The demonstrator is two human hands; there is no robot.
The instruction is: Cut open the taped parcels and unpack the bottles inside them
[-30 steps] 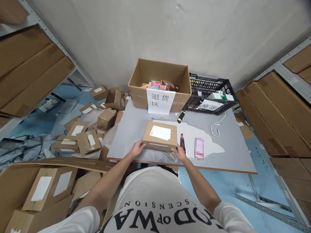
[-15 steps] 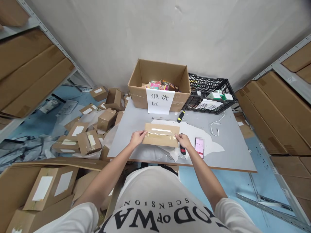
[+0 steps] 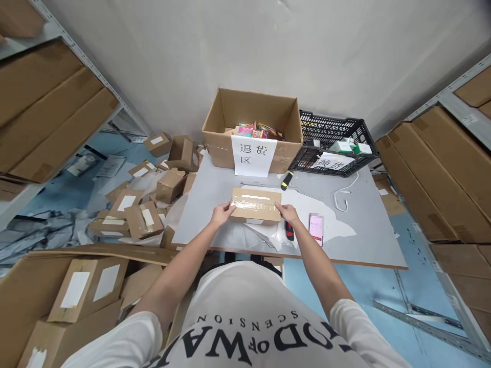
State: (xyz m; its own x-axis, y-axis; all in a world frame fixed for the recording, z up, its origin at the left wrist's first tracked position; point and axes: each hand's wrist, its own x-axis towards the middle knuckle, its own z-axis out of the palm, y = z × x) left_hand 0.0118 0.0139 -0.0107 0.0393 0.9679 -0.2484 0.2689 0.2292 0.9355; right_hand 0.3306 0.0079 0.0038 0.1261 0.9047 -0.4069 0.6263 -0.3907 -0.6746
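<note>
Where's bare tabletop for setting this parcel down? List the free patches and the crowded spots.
Free: the left of the table, between the big open carton and near edge; and the right end past the white cable. Crowded: beside the right hand, with knife, phone and wrapping.

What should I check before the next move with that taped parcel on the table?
1. Left hand on the parcel's left end: ok.
2. Right hand on its right end: ok.
3. Tape seam faces up: ok.
4. Tape intact along the whole seam: cannot tell.
5. Knife near the right hand, blade in or out: cannot tell.
6. Phone lies apart from the parcel: ok.
</note>
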